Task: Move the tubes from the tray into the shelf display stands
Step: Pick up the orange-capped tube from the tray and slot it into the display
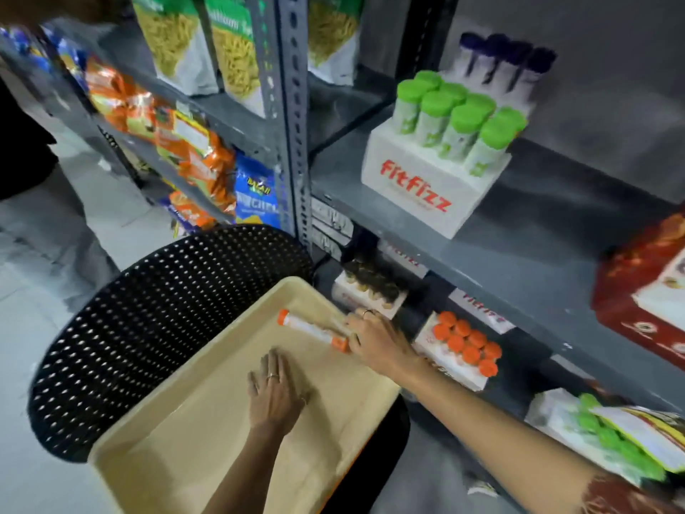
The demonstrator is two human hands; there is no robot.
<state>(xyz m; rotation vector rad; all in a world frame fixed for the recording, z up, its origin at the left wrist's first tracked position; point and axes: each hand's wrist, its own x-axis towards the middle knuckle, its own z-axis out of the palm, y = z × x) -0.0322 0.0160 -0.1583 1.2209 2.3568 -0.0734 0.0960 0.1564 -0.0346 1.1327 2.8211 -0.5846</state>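
Observation:
A beige tray (178, 421) rests on a black perforated chair (148, 320). One white tube with orange caps (311, 328) lies near the tray's far right corner. My right hand (374, 337) is closed on the tube's near end. My left hand (276, 393) lies flat on the tray floor, fingers apart, holding nothing. On the lower shelf to the right, a white display stand (452, 369) holds several orange-capped tubes. A white "fitfizz" stand (419, 191) on the upper shelf holds green-capped tubes (456, 124), with purple-capped tubes (508, 61) behind.
A grey slotted metal upright (293, 135) divides the shelving. Snack bags (185, 142) fill the left shelves. A dark-capped tube stand (370, 287) sits beyond the tray's corner. A red box (645, 291) stands at right, and another green-capped stand (593, 435) under a packet lower right.

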